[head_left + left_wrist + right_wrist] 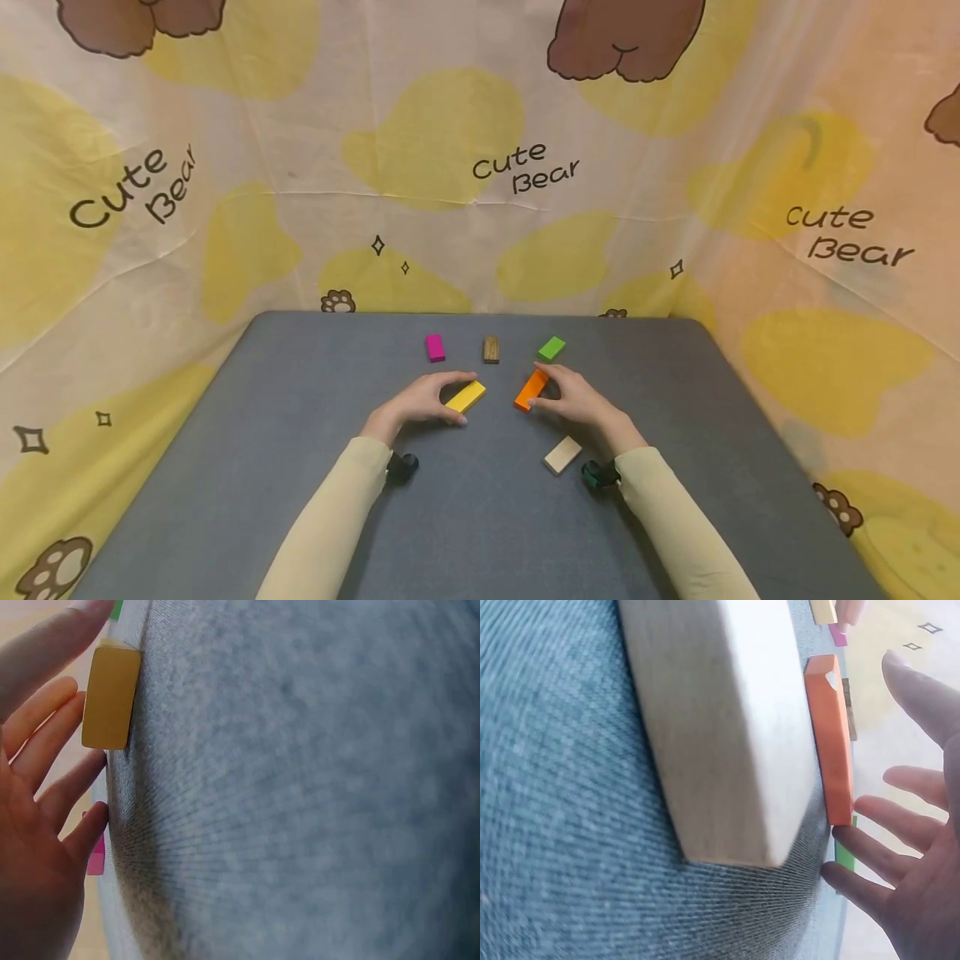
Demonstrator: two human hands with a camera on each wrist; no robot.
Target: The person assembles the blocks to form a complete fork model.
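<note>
In the head view my left hand [420, 400] spreads its thumb and fingers around a yellow block [467, 397] lying on the table. The left wrist view has the yellow block [111, 697] beside the extended fingers [51, 742], without a visible pinch. My right hand [577, 397] reaches around an orange block [531, 390] in the same loose way. From the right wrist, the orange block [830, 742] stands near spread fingers [885, 855], its thumb held off. Whether any fingertip touches either block, I cannot tell.
A pale wooden block [562, 455] lies near the right wrist. Farther back sit a magenta block [435, 347], a brown block [491, 350] and a green block [552, 348]. The grey table [315, 358] ends at a patterned cloth [420, 150] behind.
</note>
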